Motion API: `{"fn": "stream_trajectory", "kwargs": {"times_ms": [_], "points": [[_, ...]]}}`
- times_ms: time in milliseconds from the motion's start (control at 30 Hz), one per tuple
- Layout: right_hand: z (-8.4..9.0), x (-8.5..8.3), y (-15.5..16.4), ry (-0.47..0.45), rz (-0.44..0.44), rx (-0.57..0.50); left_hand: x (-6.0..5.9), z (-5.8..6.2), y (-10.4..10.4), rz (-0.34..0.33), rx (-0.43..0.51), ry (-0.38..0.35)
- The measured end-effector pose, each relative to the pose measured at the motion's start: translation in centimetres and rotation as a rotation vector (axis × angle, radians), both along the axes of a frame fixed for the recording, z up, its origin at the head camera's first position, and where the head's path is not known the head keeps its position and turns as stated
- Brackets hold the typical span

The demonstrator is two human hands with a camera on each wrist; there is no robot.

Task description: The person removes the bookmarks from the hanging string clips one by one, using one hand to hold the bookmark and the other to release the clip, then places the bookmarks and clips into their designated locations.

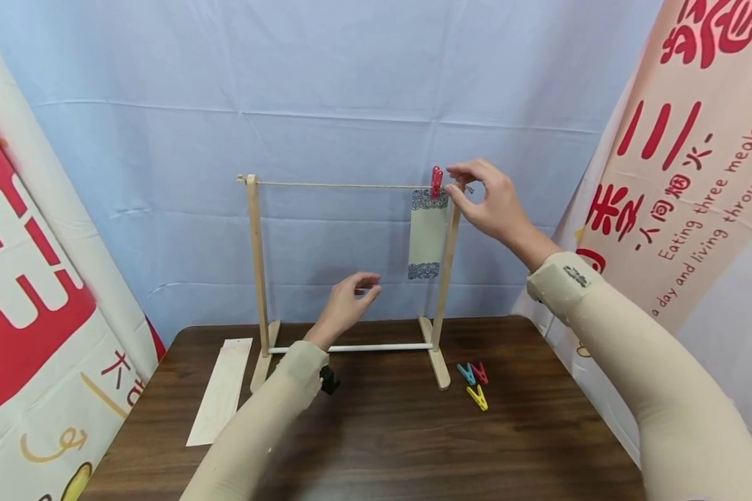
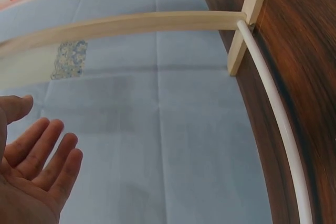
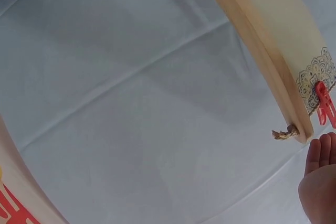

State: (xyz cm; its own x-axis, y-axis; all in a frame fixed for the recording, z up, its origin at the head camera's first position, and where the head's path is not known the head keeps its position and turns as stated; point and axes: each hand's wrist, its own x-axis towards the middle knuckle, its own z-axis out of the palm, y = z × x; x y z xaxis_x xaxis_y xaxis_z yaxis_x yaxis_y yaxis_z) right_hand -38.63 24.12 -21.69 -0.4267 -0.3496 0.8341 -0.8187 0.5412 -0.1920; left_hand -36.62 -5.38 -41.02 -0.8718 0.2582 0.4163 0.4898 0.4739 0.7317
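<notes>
In the head view, the right hand (image 1: pixel 491 202) is raised at the top of the wooden rack's (image 1: pixel 258 264) right post, fingers curled beside the red clothespin (image 1: pixel 436 181) that clips a patterned paper strip (image 1: pixel 427 235) to the string (image 1: pixel 345 185); whether the fingertips touch the pin is hard to tell. The left hand (image 1: pixel 349 300) hovers loosely open, holding nothing, over the table's (image 1: pixel 382 445) far edge. The right banner (image 1: pixel 683 174) reads "Eating three meals", cut off. Three clothespins (image 1: pixel 474 383) lie near the rack's right foot. The left wrist view shows an empty palm (image 2: pixel 31 171) and the strip blurred. The right wrist view shows only fingertips (image 3: pixel 320 153) just beside the pin (image 3: pixel 325 106).
</notes>
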Motion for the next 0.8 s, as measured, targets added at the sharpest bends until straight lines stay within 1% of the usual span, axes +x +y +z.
{"fn": "stream_trajectory", "kwargs": {"times_ms": [233,367,467,567,667,800], "points": [[0.5,-1.0,-0.2,-0.006,-0.011,-0.03,0.0,0.1,0.8,-0.01,0.005,-0.021],[1.0,-1.2,-0.4,-0.022,-0.046,-0.024,-0.1,0.3,1.1,-0.021,0.001,-0.028],[1.3,-1.4,-0.6,-0.058,-0.066,-0.006,-0.3,0.3,1.3,-0.024,0.002,-0.041],[1.4,-1.7,-0.7,-0.091,-0.068,0.002,-0.5,0.3,1.7,-0.04,0.008,-0.052],[1.3,-1.9,-0.7,-0.126,-0.074,0.005,-0.8,0.3,2.1,-0.061,0.01,-0.057],[1.2,-2.0,-0.6,-0.176,-0.091,0.02,-1.1,0.1,2.7,-0.063,0.015,-0.075]]}}
